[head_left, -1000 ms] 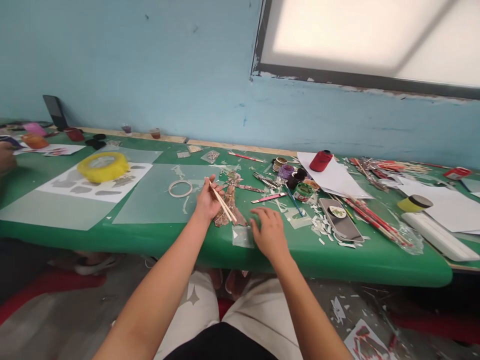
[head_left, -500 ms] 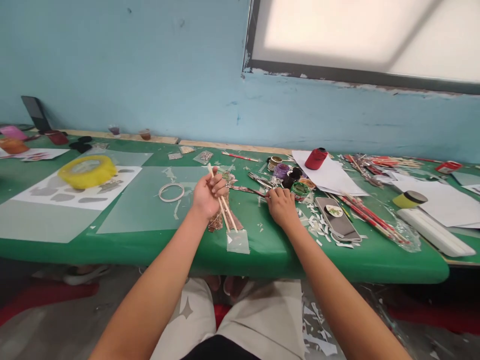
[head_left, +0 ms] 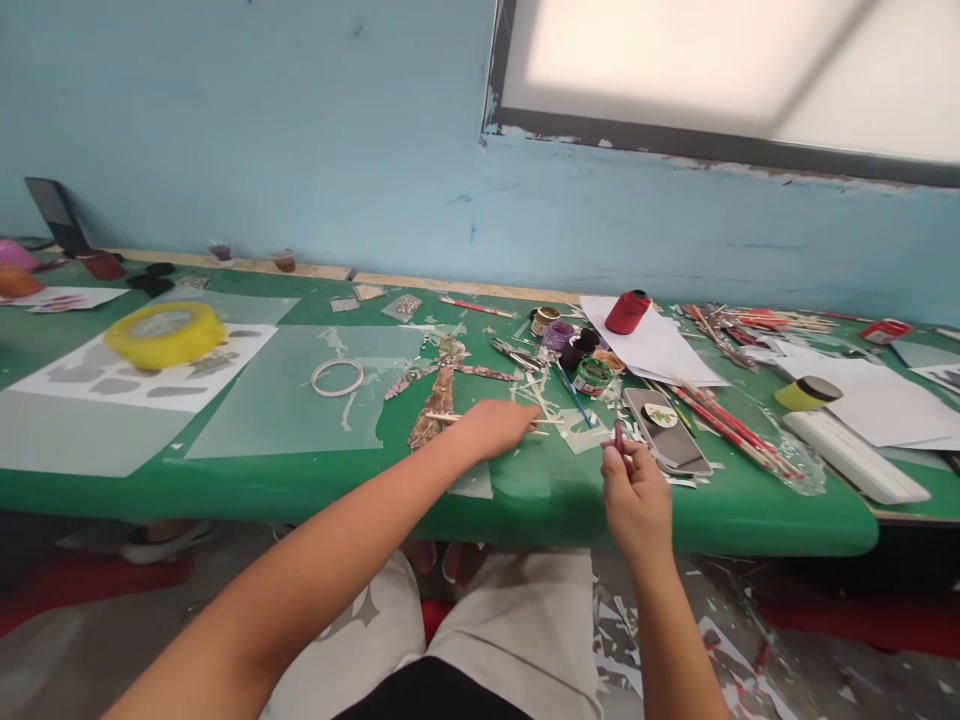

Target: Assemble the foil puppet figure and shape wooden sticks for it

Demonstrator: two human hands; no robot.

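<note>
My left hand [head_left: 499, 430] is closed around thin pale wooden sticks [head_left: 552, 421]; their ends stick out on both sides of it. Beneath and behind that hand lies a brown, patterned cut-out figure [head_left: 439, 395] with two side pieces spread like arms. My right hand [head_left: 637, 490] pinches a slim dark-red object [head_left: 619, 435], held upright near the table's front edge; its kind is unclear. Between the hands is a small translucent sheet [head_left: 585, 432] with a blue thin stick [head_left: 574, 395] across it. A phone [head_left: 667, 430] with a round white piece [head_left: 663, 416] lies beside my right hand.
Open paint jars [head_left: 592, 376], pliers [head_left: 517, 354] and a red thread spool [head_left: 628, 312] stand behind the hands. White scraps lie about the phone. To the left are a white ring [head_left: 337, 377], translucent sheets and a yellow tape roll [head_left: 164, 335]. Bundled red sticks [head_left: 739, 430] lie right.
My left hand has swung right and down, turning the wooden sticks from upright to sideways. My right hand has moved right and towards me, now holding the dark-red object upright.
</note>
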